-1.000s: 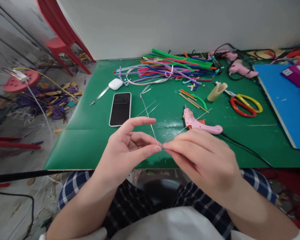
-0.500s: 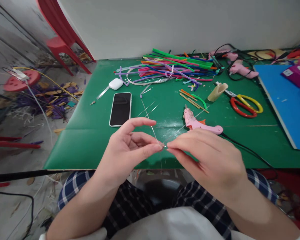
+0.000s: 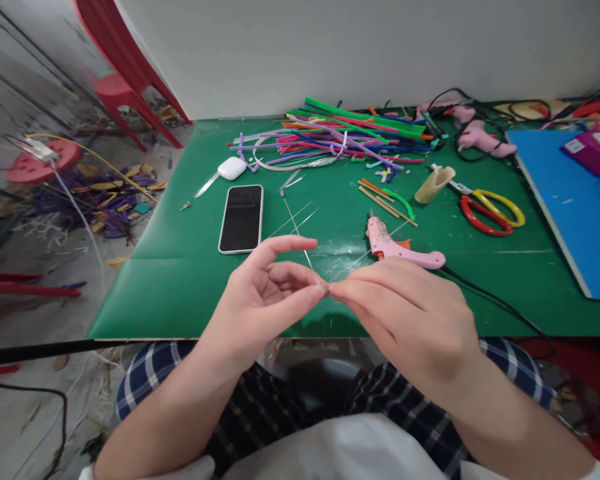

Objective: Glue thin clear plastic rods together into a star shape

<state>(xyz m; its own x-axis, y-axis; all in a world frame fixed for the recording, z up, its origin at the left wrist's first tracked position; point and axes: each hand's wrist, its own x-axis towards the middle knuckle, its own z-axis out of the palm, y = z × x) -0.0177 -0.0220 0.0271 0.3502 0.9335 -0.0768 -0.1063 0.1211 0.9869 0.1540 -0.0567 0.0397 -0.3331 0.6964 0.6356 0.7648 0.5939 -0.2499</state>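
Note:
My left hand [image 3: 267, 297] holds thin silvery wires [image 3: 305, 252] pinched between thumb and fingertips, its index finger raised. They fan out toward the back of the table, some crossing. My right hand [image 3: 415, 313] is closed in a pinch at the same spot, its fingertips meeting those of the left. Another thin strand runs out to the right, over the pink glue gun [image 3: 405, 253]. Where the wires meet is mostly hidden by fingertips. A phone [image 3: 241, 220] lies beyond my left hand.
Colourful pipe cleaners [image 3: 330, 137] are heaped at the back. On the right are a bamboo tube [image 3: 434, 185], scissors [image 3: 493, 212], a blue board [image 3: 570, 213] and more glue guns [image 3: 485, 139]. A white case [image 3: 231, 169] and thin sticks [image 3: 380, 200] also lie on the green table [image 3: 180, 293].
My right hand has shifted slightly left, its fingertips closing the small gap to my left fingertips. The short silvery piece visible between them is now covered.

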